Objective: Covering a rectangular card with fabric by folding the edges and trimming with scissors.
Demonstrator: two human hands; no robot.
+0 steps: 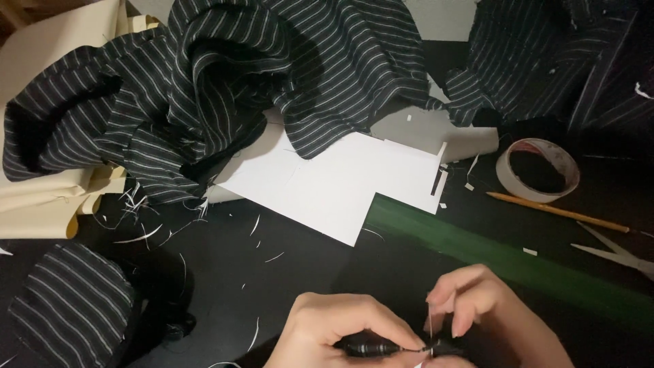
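A thin strip of black pinstriped fabric (371, 349) is being pinched between both sets of fingertips: left hand (334, 330) clenching one end, right hand (480, 307) gripping the other. Beyond the fingers are lying smooth white paper (340, 180) and crumpled pinstriped cloth (225, 75).

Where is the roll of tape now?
In the head view, the roll of tape lies on the dark table at the right, just above the pencil and beside the white paper.

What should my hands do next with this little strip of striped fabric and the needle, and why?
Probably draw the needle up and clear with the right hand. It stands upright, pinched in those fingertips, at the end of the narrow striped strip, which the left hand pinches flat. Whether thread trails from it is too fine to tell.
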